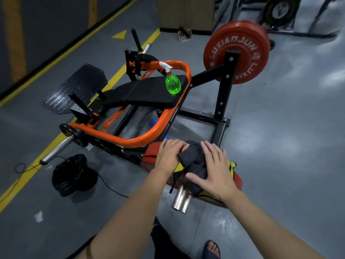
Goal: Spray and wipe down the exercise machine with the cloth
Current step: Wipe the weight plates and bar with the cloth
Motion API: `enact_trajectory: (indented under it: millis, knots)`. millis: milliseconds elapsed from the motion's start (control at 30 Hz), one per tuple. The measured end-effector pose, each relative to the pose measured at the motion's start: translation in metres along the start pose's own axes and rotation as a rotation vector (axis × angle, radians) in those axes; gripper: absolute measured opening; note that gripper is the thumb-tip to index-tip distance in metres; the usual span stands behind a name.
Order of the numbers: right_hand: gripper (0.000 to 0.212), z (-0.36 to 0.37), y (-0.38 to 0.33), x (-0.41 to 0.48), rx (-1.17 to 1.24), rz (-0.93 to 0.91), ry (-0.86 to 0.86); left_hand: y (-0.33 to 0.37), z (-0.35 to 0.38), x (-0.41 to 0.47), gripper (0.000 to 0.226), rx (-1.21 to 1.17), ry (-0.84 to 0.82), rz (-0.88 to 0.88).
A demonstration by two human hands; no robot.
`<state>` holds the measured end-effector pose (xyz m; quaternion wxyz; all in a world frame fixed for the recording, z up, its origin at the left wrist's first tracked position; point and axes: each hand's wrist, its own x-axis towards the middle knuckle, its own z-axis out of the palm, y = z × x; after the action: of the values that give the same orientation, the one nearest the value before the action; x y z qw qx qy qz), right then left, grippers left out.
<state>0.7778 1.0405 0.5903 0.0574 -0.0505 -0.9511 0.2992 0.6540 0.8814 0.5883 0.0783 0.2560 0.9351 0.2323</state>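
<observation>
Both flat-fingered: right hand (216, 171) presses the soft, limp cloth (196, 163) on the near red plate (149, 154), left hand (169, 156) touching beside; probably best gripped bunched.

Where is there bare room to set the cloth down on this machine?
The black pad is bare between its seam and the spray bottle. Crowded: the near red plate, under the left hand, right hand and cloth.

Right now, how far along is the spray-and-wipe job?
Done: unclear; no wet marks show. In hand: left hand and right hand press the cloth on the near plate, while the bottle stands on the pad. Left, probably: pad, orange frame, far plate.
</observation>
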Motion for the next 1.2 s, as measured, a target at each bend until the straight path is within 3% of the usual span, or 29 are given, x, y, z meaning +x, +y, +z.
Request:
enact_trajectory:
  millis: [67,333,500,533,600,633,667,833,933,1033,1200]
  knots:
    - [0.122,-0.005,0.005,-0.001,-0.047,-0.015,-0.065,-0.003,0.003,0.001,0.051,0.04,0.041,0.014]
    - [0.078,0.003,-0.016,0.042,-0.096,0.18,-0.046,-0.017,0.004,0.011,0.044,0.064,0.064,-0.004]
    - [0.072,0.007,-0.034,0.055,-0.173,0.185,-0.059,-0.031,0.0,0.019,0.025,-0.109,0.02,-0.103]
    - [0.073,0.008,-0.036,0.057,-0.186,0.186,-0.071,-0.037,0.001,0.021,0.025,-0.198,-0.001,-0.192]
    - [0.074,0.01,-0.04,0.06,-0.192,0.176,-0.078,-0.039,-0.007,0.016,0.007,-0.605,-0.019,-0.424]
    - [0.073,0.011,-0.04,0.06,-0.188,0.155,-0.07,-0.039,-0.01,0.014,0.02,-0.724,-0.016,-0.516]
    - [0.072,0.012,-0.038,0.058,-0.181,0.13,-0.055,-0.042,-0.008,0.014,0.03,-0.744,0.002,-0.492]
    - [0.063,-0.003,0.01,0.021,-0.007,0.186,0.025,-0.043,-0.008,0.012,0.049,-0.246,0.066,-0.209]
    - [0.062,-0.006,0.034,0.009,0.091,0.375,0.039,-0.034,-0.01,0.01,0.042,-0.161,0.048,-0.175]
    - [0.066,0.001,0.015,0.025,0.031,0.532,0.083,-0.029,-0.012,0.014,0.039,-0.097,0.007,-0.149]
    - [0.073,0.023,-0.053,0.054,-0.24,0.415,0.092,-0.042,-0.013,0.012,0.023,-0.164,0.004,-0.116]
